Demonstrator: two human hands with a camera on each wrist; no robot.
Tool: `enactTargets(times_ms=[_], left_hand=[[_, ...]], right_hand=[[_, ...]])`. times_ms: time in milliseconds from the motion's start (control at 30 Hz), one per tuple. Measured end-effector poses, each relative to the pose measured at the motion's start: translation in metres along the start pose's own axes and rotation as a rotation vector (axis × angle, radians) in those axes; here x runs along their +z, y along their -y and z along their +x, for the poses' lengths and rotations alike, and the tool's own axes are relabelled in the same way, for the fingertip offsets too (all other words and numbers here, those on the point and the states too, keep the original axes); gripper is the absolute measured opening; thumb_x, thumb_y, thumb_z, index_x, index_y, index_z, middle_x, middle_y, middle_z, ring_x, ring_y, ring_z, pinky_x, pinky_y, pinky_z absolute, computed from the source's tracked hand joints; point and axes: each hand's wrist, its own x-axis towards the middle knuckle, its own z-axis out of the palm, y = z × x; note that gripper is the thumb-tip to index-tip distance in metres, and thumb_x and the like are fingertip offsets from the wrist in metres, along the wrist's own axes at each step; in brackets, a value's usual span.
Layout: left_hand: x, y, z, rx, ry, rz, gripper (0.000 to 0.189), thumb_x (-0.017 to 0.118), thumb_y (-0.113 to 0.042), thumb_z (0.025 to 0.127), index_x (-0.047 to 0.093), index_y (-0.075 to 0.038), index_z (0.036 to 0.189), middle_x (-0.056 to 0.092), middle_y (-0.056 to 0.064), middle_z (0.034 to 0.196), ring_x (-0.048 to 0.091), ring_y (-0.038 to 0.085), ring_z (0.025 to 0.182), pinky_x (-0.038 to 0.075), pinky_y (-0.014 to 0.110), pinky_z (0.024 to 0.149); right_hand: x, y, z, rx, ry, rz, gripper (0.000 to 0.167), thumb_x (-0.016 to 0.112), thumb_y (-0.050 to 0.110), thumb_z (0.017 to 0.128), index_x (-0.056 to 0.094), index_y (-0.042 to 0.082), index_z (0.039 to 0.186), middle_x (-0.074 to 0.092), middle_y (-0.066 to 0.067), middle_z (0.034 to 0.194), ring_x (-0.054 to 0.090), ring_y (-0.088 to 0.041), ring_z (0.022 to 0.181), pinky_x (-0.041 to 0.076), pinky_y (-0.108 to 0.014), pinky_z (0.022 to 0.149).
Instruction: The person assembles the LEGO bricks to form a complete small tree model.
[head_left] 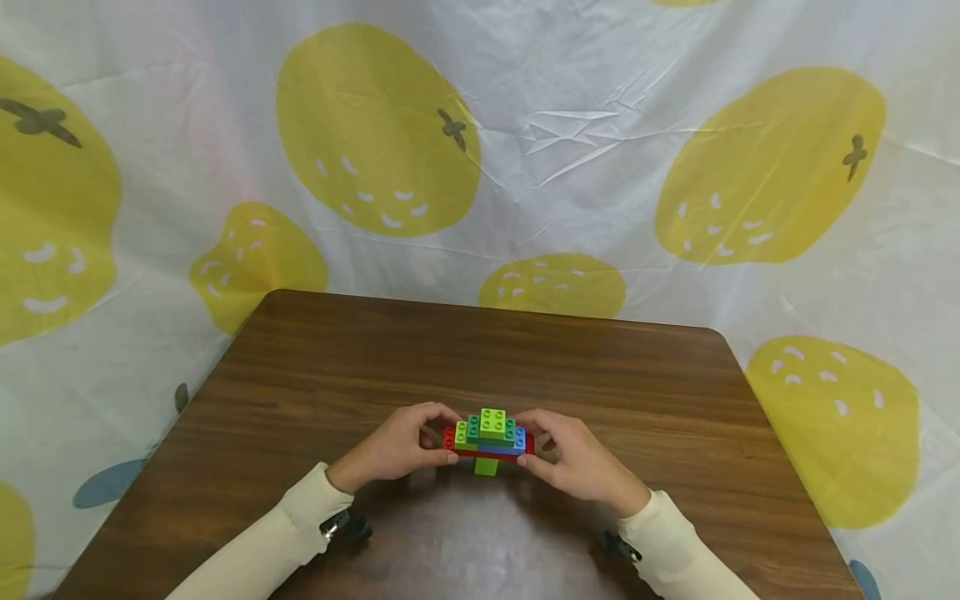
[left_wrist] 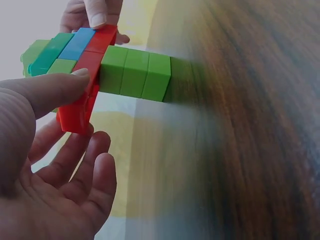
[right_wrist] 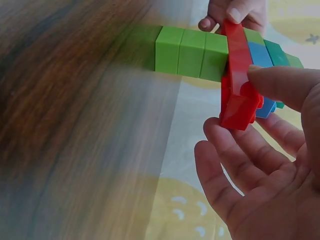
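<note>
A tree-shaped stack of toy building bricks [head_left: 492,423] stands upright near the middle of the table. Its trunk is three light green bricks [left_wrist: 135,72], whose foot appears to meet the tabletop. Above the trunk runs a wide red layer [right_wrist: 240,60], then light green and blue bricks [right_wrist: 261,54], a dark green layer [left_wrist: 52,52] and a light green brick at the top. My left hand [head_left: 401,443] pinches the left end of the red layer, thumb on its near side. At the other end, my right hand [head_left: 573,454] pinches the red layer likewise; some fingertips are hidden behind the bricks.
The brown wooden table [head_left: 360,350] has rounded far corners. A white curtain with yellow fruit prints [head_left: 570,200] hangs behind the table and along its sides. Dark wrist straps [head_left: 347,525] sit on both sleeves.
</note>
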Motion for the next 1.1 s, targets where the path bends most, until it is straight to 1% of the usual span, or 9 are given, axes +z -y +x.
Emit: enactTargets(times_ms=[100,267,433,533,633,733,867,967,1100], left_hand=[[0.001,0.001,0.001,0.014,-0.002,0.026,0.046,0.086,-0.022,0.091,0.067,-0.012,0.131,0.072,0.004,0.122,0.069,0.016,0.106,0.06,0.027,0.083],[0.0,0.002,0.002,0.015,-0.001,0.059,0.052,0.084,-0.026,0.093,0.062,-0.019,0.139,0.071,-0.001,0.123,0.067,0.014,0.104,0.06,0.031,0.084],[-0.004,-0.003,0.002,0.039,0.011,0.076,0.068,0.081,-0.026,0.096,0.049,-0.025,0.155,0.07,-0.001,0.12,0.067,0.014,0.099,0.06,0.03,0.082],[-0.006,-0.005,0.002,0.062,0.031,0.07,0.077,0.079,-0.021,0.096,0.041,-0.025,0.163,0.068,0.0,0.114,0.066,0.014,0.092,0.059,0.029,0.079],[-0.006,-0.007,0.003,0.079,0.06,0.063,0.081,0.076,-0.016,0.095,0.036,-0.026,0.166,0.066,0.0,0.108,0.062,0.014,0.085,0.058,0.028,0.075],[-0.005,-0.008,0.004,0.075,0.094,0.052,0.081,0.073,-0.015,0.096,0.035,-0.029,0.166,0.065,0.001,0.108,0.061,0.015,0.084,0.057,0.028,0.075],[-0.003,-0.007,0.004,0.055,0.118,0.02,0.079,0.068,-0.011,0.096,0.035,-0.031,0.166,0.066,0.002,0.116,0.063,0.015,0.093,0.056,0.029,0.085],[-0.001,-0.007,0.004,0.053,0.117,0.011,0.079,0.069,-0.012,0.096,0.036,-0.029,0.165,0.065,0.004,0.119,0.063,0.016,0.095,0.057,0.029,0.088],[0.0,-0.009,0.004,0.047,0.112,0.019,0.08,0.076,-0.025,0.094,0.039,-0.026,0.164,0.062,0.006,0.119,0.063,0.016,0.093,0.059,0.027,0.084]], right_hand=[[0.001,-0.001,0.0,-0.004,-0.002,0.002,0.049,0.082,0.016,0.093,0.062,0.009,0.137,0.074,-0.005,0.12,0.073,-0.016,0.091,0.064,-0.039,0.08],[0.0,-0.001,0.0,-0.019,-0.02,-0.01,0.057,0.082,0.014,0.093,0.057,0.011,0.145,0.074,-0.001,0.118,0.071,-0.014,0.091,0.063,-0.035,0.078],[-0.003,0.0,0.002,-0.022,-0.036,-0.015,0.07,0.08,0.013,0.093,0.048,0.016,0.155,0.073,0.002,0.111,0.068,-0.011,0.092,0.061,-0.032,0.076],[-0.003,-0.001,0.003,-0.022,-0.037,-0.003,0.074,0.08,0.012,0.092,0.046,0.018,0.158,0.073,0.004,0.107,0.067,-0.008,0.087,0.059,-0.029,0.072],[-0.004,-0.001,0.003,-0.027,-0.022,0.02,0.075,0.077,0.009,0.093,0.044,0.018,0.16,0.072,0.005,0.103,0.064,-0.007,0.082,0.058,-0.028,0.068],[-0.003,0.0,0.004,-0.038,0.003,0.046,0.075,0.073,0.006,0.093,0.043,0.016,0.161,0.071,0.003,0.106,0.063,-0.009,0.082,0.056,-0.028,0.065],[-0.001,0.002,0.005,-0.039,0.034,0.08,0.073,0.068,0.004,0.093,0.042,0.013,0.161,0.07,-0.002,0.108,0.062,-0.011,0.083,0.054,-0.026,0.064],[0.001,0.003,0.005,-0.032,0.044,0.078,0.074,0.069,0.006,0.094,0.041,0.013,0.162,0.067,-0.003,0.11,0.061,-0.013,0.083,0.053,-0.024,0.065],[0.003,0.003,0.005,-0.02,0.056,0.041,0.079,0.078,0.016,0.093,0.04,0.014,0.162,0.062,-0.001,0.118,0.06,-0.014,0.085,0.053,-0.024,0.065]])
